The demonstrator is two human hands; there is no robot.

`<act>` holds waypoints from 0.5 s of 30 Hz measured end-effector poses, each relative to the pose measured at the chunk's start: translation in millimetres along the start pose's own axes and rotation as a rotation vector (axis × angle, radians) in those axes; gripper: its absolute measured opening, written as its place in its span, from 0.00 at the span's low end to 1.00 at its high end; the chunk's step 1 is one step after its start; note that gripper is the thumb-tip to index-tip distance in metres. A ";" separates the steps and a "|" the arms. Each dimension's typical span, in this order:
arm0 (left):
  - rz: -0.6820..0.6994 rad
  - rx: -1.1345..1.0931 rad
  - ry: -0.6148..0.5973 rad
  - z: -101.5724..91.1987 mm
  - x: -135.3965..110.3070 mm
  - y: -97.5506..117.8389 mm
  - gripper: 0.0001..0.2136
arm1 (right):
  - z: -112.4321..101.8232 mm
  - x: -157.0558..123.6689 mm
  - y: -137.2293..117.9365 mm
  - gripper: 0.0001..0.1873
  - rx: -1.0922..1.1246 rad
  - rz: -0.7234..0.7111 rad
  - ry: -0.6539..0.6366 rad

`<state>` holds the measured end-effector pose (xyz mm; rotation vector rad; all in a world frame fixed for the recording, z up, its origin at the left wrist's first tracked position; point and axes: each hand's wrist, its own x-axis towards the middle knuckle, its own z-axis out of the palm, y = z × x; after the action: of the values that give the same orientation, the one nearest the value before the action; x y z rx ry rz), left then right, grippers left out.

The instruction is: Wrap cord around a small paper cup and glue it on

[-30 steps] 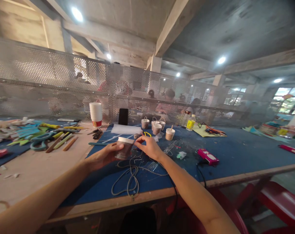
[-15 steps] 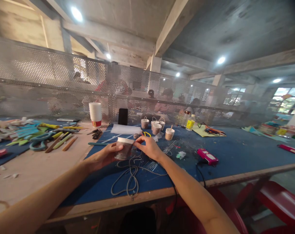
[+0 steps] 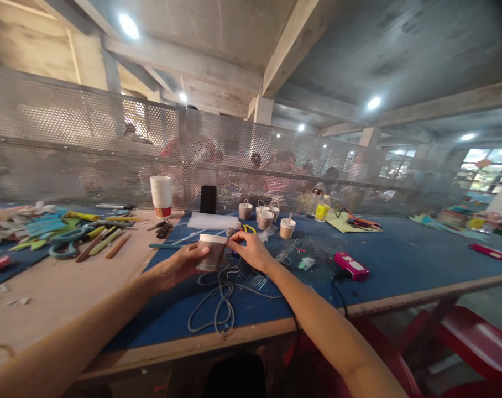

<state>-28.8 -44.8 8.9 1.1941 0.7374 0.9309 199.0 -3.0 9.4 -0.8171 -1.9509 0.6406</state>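
My left hand (image 3: 188, 261) grips a paper cup (image 3: 210, 253) from its left side, thumb across the front. The cup has a white rim and a grey-brown covering around its body, and it is tilted slightly above the blue table mat. Against the cup's right side, just under the rim, the fingertips of my right hand (image 3: 251, 250) are pinched together, seemingly on a thin grey cord. Loose loops of that cord (image 3: 212, 315) lie on the mat below the cup. The pinched end itself is too small to see clearly.
Several small covered cups (image 3: 265, 219), some with handles, stand behind my hands. A cup with a stick (image 3: 287, 228), a yellow-labelled bottle (image 3: 323, 209) and a pink device (image 3: 352, 266) are to the right. Leftward are stacked paper cups (image 3: 161, 194), blue-handled scissors (image 3: 64, 243) and a perforated screen (image 3: 89, 127) behind.
The view has shifted very slightly. Both hands keep the same hold at the cup, and nothing on the table has visibly moved.
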 end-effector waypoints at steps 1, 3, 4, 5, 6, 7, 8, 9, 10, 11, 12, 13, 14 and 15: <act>-0.001 -0.003 0.001 0.4 0.0 0.3 0.19 | 0.4 0.0 0.8 0.17 0.008 -0.003 0.015; -0.002 -0.010 -0.004 0.3 0.0 0.2 0.19 | 1.0 0.0 1.9 0.17 0.022 -0.012 0.038; -0.001 -0.014 -0.011 0.0 0.0 0.0 0.20 | 1.1 0.0 2.2 0.17 0.025 -0.017 0.045; 0.000 -0.019 -0.019 -0.2 -0.1 -0.3 0.20 | 1.1 0.0 2.3 0.17 0.028 -0.022 0.048; -0.001 -0.026 -0.027 -0.1 -0.4 -0.6 0.19 | 1.1 0.0 2.3 0.17 0.030 -0.025 0.052; -0.002 -0.035 -0.031 0.2 -0.6 -0.8 0.19 | 1.1 0.1 2.1 0.17 0.030 -0.025 0.055; -0.005 -0.045 -0.029 0.8 -0.9 -1.0 0.19 | 1.0 0.2 1.9 0.17 0.028 -0.022 0.059; -0.009 -0.055 -0.024 1.6 -1.1 -1.1 0.19 | 0.8 0.2 1.4 0.17 0.027 -0.020 0.063; -0.013 -0.062 -0.020 2.5 -1.2 -1.2 0.19 | 0.6 0.2 0.9 0.17 0.027 -0.017 0.064; -0.013 -0.064 -0.019 3.4 -1.0 -1.4 0.19 | 0.5 0.1 0.2 0.17 0.028 -0.014 0.064; -0.010 -0.058 -0.024 4.1 -0.6 -1.6 0.19 | 0.4 -0.1 -0.6 0.17 0.028 -0.012 0.064; -0.006 -0.045 -0.030 4.5 0.0 -2.0 0.20 | 0.4 -0.3 -1.5 0.16 0.027 -0.012 0.065; -0.004 -0.028 -0.035 4.7 0.7 -2.4 0.20 | 0.6 -0.6 -2.4 0.16 0.023 -0.013 0.066; -0.004 -0.010 -0.032 4.6 1.4 -2.9 0.20 | 0.8 -0.9 -3.4 0.16 0.017 -0.014 0.067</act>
<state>-23.6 -45.9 7.1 1.1956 0.7082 0.9088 197.6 -6.0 10.9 -0.8042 -1.8867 0.6134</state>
